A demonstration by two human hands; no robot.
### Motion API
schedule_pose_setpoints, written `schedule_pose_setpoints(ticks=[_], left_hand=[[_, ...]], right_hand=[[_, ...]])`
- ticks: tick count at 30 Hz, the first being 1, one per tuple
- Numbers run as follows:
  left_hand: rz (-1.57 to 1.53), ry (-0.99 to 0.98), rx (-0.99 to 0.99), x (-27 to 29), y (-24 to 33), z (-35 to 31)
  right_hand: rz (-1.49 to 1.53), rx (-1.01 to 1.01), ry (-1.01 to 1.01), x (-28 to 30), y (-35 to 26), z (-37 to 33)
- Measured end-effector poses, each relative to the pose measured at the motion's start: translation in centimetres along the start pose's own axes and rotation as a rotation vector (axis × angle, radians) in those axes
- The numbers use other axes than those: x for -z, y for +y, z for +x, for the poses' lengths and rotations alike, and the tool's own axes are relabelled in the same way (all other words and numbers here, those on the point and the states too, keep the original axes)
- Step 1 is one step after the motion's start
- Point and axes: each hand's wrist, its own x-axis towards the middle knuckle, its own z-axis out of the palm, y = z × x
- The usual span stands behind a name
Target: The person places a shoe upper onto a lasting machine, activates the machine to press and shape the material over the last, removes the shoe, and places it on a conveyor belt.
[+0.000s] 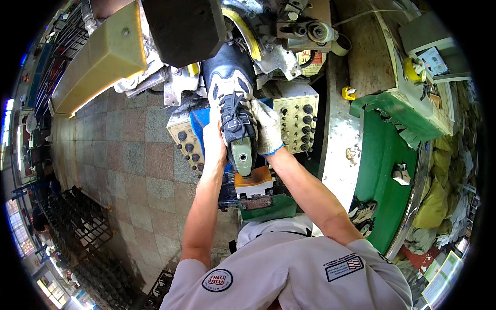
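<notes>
A dark navy and white lace-up shoe (230,77) is stretched over a green shoe last (242,155), whose round hole faces up at the heel end. The toe points away from me, in under the machine head (183,31). Along its left side my left hand (213,135) is pressed, closed against it, with the fingers mostly hidden. From the right, my right hand (266,126), in a white glove with a blue cuff, grips the shoe near the laces. Below the heel sits an orange-brown pad (253,176) on a machine bracket.
Control boxes with black knobs flank the shoe, one at right (297,121) and one at left (187,142). A cream machine cover (106,57) juts out at upper left. On the right, a green-lined bench (382,170) holds several shoes. Dark racks (77,222) stand at lower left.
</notes>
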Motion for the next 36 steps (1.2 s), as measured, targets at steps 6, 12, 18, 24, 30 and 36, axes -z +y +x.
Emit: schedule_pose_setpoints(ticks=[6,12,18,24,30,36], left_hand=[[0.043,-0.021,-0.006,-0.7,1.8,-0.6],[0.109,-0.030,-0.104,-0.1,1.1,0.4],[0.069,0.001,-0.138,-0.5,0.3,0.4],[0.190,0.000,-0.345,-0.2,-1.3,0.9],[0.127,-0.030,-0.331,-1.0,-1.2,-0.2],[0.054,-0.088,-0.272,0.3,-1.7,0.7]], right_hand=[[0.129,-0.013,0.020,0.0,1.4,0.3],[0.155,-0.010,0.065,0.1,2.1,0.5],[0.040,0.013,0.075,0.5,2.1,1.0],[-0.259,0.096,0.128,-0.2,0.1,0.8],[-0.407,0.160,0.108,0.1,-1.0,0.4],[-0.467,0.189,0.138,-0.5,-0.8,0.0]])
